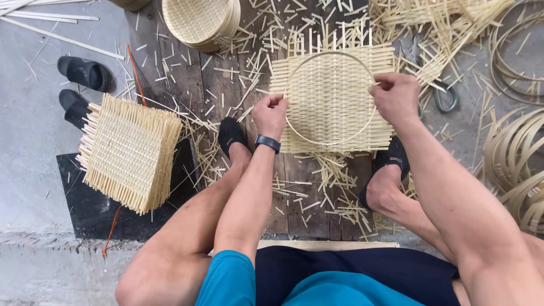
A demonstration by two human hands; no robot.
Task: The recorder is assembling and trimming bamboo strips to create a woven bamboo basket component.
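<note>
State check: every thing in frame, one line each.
Square woven bamboo mat: flat on the wooden boards, thin round bamboo hoop lying on it.
Left hand: pinching the hoop's left edge.
Right hand: pinching its right edge.
Stack of woven mats: piled, tilted.
Round woven baskets: nested.
Black slippers: unworn.
Scissors: lying among the scraps.

No packages, labels or signs appear anywhere in this overhead view. The only screen-like item is a small dark wrist device [267,143], a black band worn on the left forearm, its face unreadable.
</note>
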